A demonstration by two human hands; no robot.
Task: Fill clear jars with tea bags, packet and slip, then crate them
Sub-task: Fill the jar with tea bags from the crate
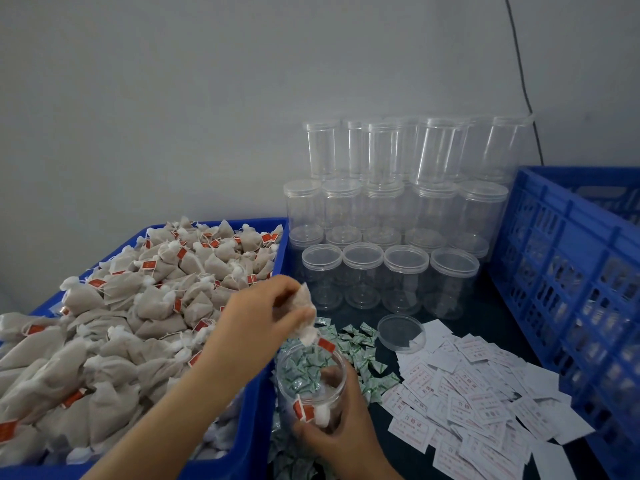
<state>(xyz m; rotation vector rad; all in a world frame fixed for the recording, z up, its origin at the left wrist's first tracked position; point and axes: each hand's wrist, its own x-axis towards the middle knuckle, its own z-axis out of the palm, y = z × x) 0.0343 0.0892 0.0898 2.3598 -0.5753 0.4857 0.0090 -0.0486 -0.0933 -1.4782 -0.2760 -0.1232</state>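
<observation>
Surface: dark table (491,327), backed by a plain grey wall (173,98). A thin black cable (519,64) runs down the wall at the far right corner.

Left edge of the table: blue bin (256,410) heaped with tea bags (121,323), beige mesh pouches with red tags on strings.

Far edge, centre to right: stack of clear jars (391,216), lidded, in several tiers against the wall; the front row stands on the table.

Right edge: blue slotted crate (561,271); its contents cannot be made out.

Middle of the table: scattered green-and-white packets (360,344), and to their right a spread of white paper slips (478,393) with red print. One loose clear lid (401,332) lies just in front of the jar stack, touching the slips.

Left hand (263,313): fingers curled, pinching a tea bag (306,317) directly above the open jar (311,386); the bag's red tag hangs at the jar's mouth.

Right hand (336,431): wrapped around the lower part of the open jar, holding it tilted near the front edge, just beside the bin. At least one tagged tea bag is inside it.
</observation>
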